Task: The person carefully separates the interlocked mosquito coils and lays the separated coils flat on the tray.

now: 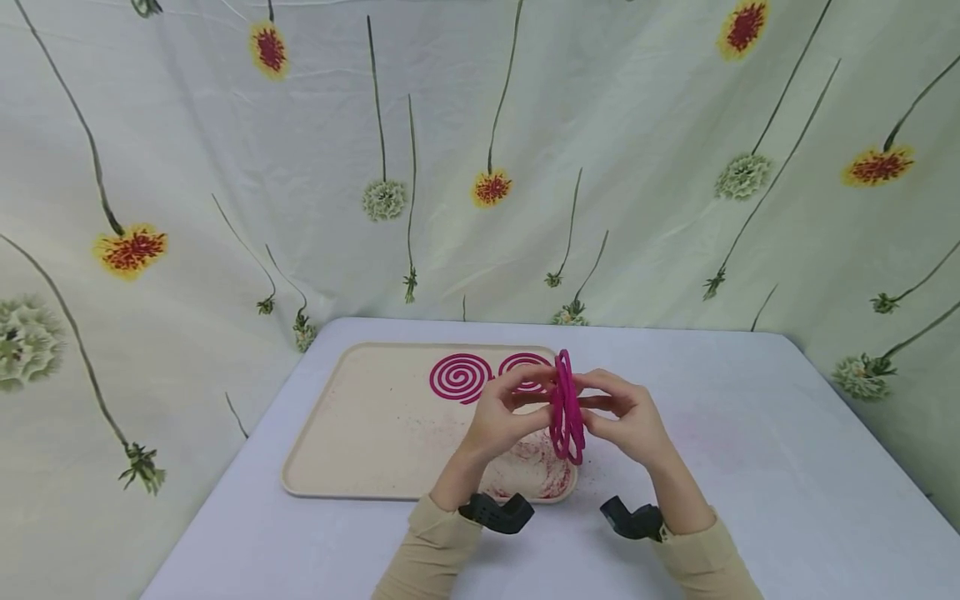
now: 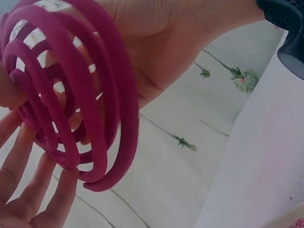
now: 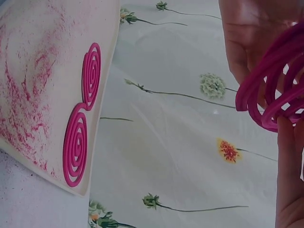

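A pair of magenta mosquito coils [image 1: 566, 408], nested against each other, is held upright over the right part of the beige tray [image 1: 352, 425]. My left hand [image 1: 495, 421] pinches the coils from the left side, thumb below and fingers above. From the right, the fingers and thumb of my right hand [image 1: 630, 421] grip the same coils. Seen close in the left wrist view, the coil rings [image 2: 126, 109] spread apart a little, with gaps between the strands. In the right wrist view only part of the held coils [image 3: 270, 95] shows at the right edge.
Two flat magenta coils lie at the tray's back, a left one [image 1: 461, 377] and a right one [image 1: 517, 364] partly hidden behind my left hand. Pink crumbs [image 1: 555, 483] litter the tray's right end. A flower-print cloth [image 1: 450, 125] hangs behind the white table [image 1: 720, 417].
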The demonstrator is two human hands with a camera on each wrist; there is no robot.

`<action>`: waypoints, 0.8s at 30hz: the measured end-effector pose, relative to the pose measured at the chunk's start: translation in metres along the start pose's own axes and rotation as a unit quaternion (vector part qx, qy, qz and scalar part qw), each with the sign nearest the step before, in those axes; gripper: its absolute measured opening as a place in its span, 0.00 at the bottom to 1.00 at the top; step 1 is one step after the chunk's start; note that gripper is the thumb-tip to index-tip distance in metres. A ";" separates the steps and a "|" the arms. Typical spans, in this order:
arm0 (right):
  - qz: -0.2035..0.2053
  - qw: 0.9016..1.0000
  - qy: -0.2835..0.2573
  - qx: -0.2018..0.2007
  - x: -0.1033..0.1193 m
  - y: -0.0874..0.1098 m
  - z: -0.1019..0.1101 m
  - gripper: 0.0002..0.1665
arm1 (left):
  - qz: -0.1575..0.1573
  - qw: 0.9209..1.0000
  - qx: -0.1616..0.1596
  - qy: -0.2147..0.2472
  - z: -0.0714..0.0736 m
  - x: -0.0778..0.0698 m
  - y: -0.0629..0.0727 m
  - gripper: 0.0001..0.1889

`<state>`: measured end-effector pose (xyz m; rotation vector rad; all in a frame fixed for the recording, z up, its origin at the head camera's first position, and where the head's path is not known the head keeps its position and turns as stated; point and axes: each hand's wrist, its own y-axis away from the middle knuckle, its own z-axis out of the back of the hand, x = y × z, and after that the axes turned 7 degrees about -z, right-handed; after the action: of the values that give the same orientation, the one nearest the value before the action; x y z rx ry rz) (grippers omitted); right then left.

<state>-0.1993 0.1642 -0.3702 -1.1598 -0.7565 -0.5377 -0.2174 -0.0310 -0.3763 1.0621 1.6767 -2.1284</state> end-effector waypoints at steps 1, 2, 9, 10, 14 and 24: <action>-0.004 1.000 0.004 -0.008 0.000 0.000 -0.001 0.27 | 0.000 1.000 -0.010 -0.003 -0.002 0.001 0.000 0.22; -0.009 1.000 0.007 -0.018 -0.001 0.000 -0.003 0.26 | 0.001 1.000 -0.022 -0.008 -0.004 0.001 0.000 0.22; -0.035 0.997 -0.001 -0.069 0.000 0.000 -0.011 0.25 | -0.006 0.996 -0.086 -0.019 -0.018 0.002 0.001 0.21; -0.036 0.997 -0.004 -0.072 0.000 0.000 -0.012 0.25 | -0.010 0.996 -0.090 -0.020 -0.019 0.003 0.000 0.21; -0.031 0.997 -0.014 -0.074 0.000 -0.001 -0.012 0.25 | -0.016 0.995 -0.099 -0.018 -0.022 0.003 0.000 0.21; -0.082 0.994 -0.021 -0.063 0.000 -0.001 -0.011 0.29 | 0.003 0.995 -0.096 -0.016 -0.024 -0.021 -0.005 0.21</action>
<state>-0.1975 0.1535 -0.3720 -1.2357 -0.8692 -0.7083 -0.1956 -0.0128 -0.3610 0.9696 1.8181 -1.9230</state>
